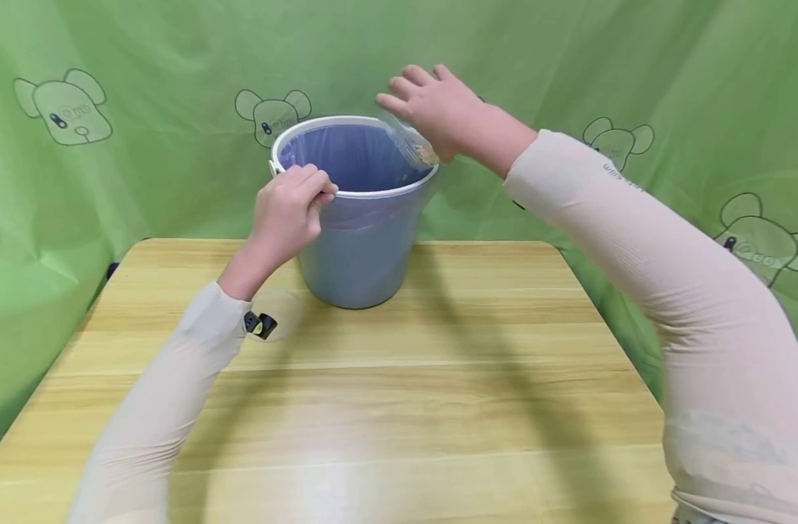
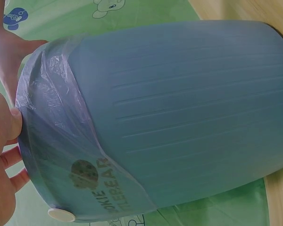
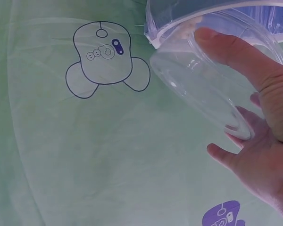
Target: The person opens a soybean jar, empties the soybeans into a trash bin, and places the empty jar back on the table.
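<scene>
A blue-grey bin (image 1: 359, 255) with a white rim stands at the table's back. A thin translucent bag (image 2: 56, 94) lines it and folds over its outside. At the near left rim my left hand (image 1: 287, 207) grips the bag-covered edge with curled fingers. Above the right rim, my right hand (image 1: 438, 109) holds a clear round plastic bowl (image 3: 198, 84), tilted steeply with its mouth towards the bin. My thumb (image 3: 245, 61) presses on the bowl in the right wrist view. Pale beige bits (image 1: 427, 154) cling inside it. The bin's bottom is hidden.
The bin stands on a wood-grain table (image 1: 399, 407) with rounded corners. Behind hangs a green curtain (image 1: 176, 44) printed with cartoon animal heads. By my left cuff there is a small black object (image 1: 261, 325), with a faint transparent round shape (image 1: 289, 309) beside it.
</scene>
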